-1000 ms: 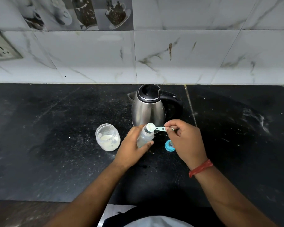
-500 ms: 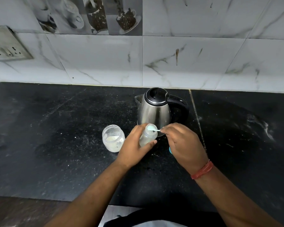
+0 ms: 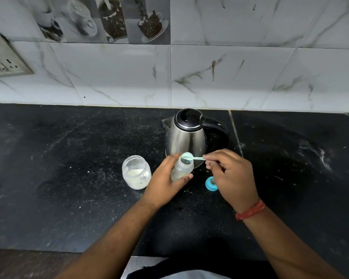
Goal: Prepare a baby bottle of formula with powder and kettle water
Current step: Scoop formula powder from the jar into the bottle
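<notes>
Tipping powder is where you are: your right hand [image 3: 233, 174] pinches the handle of the pale green scoop [image 3: 189, 157] between thumb and fingers, its bowl right over the open mouth of the baby bottle [image 3: 181, 168]. Your left hand [image 3: 165, 182] wraps the bottle, thumb across its front, fingers curled behind. The bottle stands on the desk [image 3: 69, 178] just in front of the steel kettle [image 3: 187, 135], tilted slightly, long axis near vertical, mouth up. The scoop's handle runs level, pointing right from the kettle's front. Whether powder remains in the bowl is hard to tell. Left, I judge: kettle water, then the blue teat cap [image 3: 211, 183] lying right of the bottle. The powder jar [image 3: 137, 172] sits open, left of the kettle.
</notes>
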`<action>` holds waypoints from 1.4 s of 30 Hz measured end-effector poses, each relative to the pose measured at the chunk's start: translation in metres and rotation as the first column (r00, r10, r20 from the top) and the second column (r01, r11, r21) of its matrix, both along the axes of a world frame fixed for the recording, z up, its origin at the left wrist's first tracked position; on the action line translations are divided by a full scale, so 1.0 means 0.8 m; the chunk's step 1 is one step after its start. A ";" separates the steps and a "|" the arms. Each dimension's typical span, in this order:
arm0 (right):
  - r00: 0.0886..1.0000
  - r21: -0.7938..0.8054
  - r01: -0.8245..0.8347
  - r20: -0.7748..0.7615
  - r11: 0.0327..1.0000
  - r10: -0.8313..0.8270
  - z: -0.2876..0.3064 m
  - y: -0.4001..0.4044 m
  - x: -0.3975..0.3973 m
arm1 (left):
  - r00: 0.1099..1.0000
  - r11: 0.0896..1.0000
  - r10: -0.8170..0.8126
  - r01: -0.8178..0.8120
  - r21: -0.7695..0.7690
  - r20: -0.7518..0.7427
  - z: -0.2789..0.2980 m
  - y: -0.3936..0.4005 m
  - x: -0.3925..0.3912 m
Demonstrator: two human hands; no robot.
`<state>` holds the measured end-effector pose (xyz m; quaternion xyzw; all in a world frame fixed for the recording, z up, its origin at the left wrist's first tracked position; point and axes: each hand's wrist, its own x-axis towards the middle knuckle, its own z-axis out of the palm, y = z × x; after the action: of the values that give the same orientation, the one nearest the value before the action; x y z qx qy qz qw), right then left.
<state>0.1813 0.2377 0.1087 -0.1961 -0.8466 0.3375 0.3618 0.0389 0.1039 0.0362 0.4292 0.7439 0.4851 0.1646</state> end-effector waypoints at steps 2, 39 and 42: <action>0.999 -0.195 0.035 -0.019 0.980 -0.039 0.001 -0.001 0.001 | 1.000 1.000 0.005 -0.005 -0.007 0.004 -0.003 0.003 0.001; 0.989 -0.850 -0.039 -0.107 0.525 -0.100 -0.017 -0.008 -0.038 | 0.980 0.990 0.137 -0.139 -0.007 -0.145 -0.006 -0.037 -0.005; 0.988 -0.846 -0.096 -0.146 0.525 -0.054 -0.010 -0.030 -0.075 | 0.901 0.943 0.331 -0.310 0.117 -0.280 0.003 -0.067 -0.029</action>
<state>0.1210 0.2139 0.1008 -0.3105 -0.5463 0.7256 0.2805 0.0153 0.0500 0.0384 0.3740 0.8032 0.4615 -0.0458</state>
